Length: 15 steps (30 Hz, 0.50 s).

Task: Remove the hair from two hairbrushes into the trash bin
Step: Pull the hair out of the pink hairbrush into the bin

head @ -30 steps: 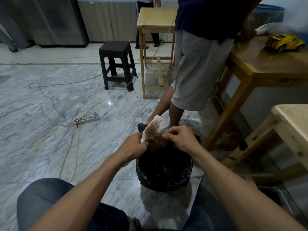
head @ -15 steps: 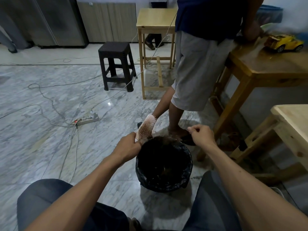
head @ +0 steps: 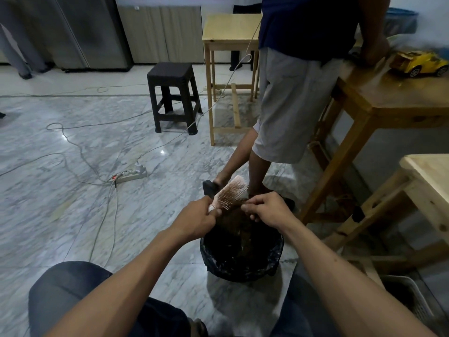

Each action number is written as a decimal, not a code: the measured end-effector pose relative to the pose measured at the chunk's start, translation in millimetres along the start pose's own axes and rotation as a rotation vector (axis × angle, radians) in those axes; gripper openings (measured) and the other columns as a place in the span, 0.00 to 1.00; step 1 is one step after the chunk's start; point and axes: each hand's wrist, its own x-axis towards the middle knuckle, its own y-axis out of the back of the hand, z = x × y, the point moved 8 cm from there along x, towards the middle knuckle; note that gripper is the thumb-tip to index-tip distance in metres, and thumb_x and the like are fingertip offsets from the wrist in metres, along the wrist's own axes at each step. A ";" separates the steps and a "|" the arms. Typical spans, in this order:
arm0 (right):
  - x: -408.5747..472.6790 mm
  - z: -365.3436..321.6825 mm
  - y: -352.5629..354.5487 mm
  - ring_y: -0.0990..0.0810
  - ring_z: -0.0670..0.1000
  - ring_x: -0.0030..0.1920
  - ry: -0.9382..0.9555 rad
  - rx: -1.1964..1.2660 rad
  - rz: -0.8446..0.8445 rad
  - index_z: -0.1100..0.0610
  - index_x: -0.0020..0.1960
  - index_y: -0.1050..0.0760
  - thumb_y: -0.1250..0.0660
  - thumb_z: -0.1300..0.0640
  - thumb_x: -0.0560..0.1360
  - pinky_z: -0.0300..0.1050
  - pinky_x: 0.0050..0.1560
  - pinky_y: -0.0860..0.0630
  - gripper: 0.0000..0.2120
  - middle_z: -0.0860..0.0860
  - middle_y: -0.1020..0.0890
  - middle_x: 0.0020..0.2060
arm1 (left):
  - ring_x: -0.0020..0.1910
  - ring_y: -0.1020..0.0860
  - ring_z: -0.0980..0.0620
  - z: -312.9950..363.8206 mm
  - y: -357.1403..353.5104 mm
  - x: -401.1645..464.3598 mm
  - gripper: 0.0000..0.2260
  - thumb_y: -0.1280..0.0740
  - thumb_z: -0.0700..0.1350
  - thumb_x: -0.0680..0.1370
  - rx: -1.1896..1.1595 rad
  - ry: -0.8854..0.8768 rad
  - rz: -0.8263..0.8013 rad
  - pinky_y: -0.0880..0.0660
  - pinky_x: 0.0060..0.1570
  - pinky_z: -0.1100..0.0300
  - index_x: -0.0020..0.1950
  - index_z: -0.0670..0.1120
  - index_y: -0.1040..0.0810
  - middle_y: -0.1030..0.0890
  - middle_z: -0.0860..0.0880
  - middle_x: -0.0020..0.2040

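Note:
My left hand grips the handle of a pink paddle hairbrush, bristles facing me, held over the far rim of the trash bin. The bin is round, lined with a black bag, and stands on the floor between my knees, with brown hair inside. My right hand is at the lower edge of the bristles, fingers pinched on a dark strand of hair. Only one hairbrush is in view.
A person in grey shorts stands just beyond the bin, leaning on a wooden table with a yellow toy car. Another wooden table is at my right. A black stool, power strip and cables lie on the marble floor.
My right hand, which had pulled away to the right of the bin, has come back to the brush bristles and pinched hair. The brush has tilted a little to the right.

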 end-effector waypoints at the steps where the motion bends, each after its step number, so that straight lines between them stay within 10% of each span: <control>1: 0.5 1.0 2.6 0.18 0.47 0.34 -0.012 -0.003 0.015 0.60 0.46 0.12 0.22 0.59 0.75 0.35 0.34 0.22 0.05 0.63 0.12 0.43 | 0.41 0.25 0.47 0.1 0.6 0.3 0.12 0.36 0.54 0.80 -0.031 0.003 0.011 0.34 0.34 0.55 0.50 0.44 0.27 0.22 0.46 0.43; 15: 3.5 19.6 53.3 0.19 0.46 0.26 -0.235 -0.025 0.272 0.58 0.40 0.12 0.22 0.61 0.73 0.40 0.32 0.18 0.03 0.54 0.14 0.30 | 0.45 0.23 0.43 -42.9 29.2 7.4 0.13 0.37 0.52 0.80 -0.109 0.227 0.274 0.32 0.37 0.53 0.55 0.42 0.26 0.20 0.43 0.48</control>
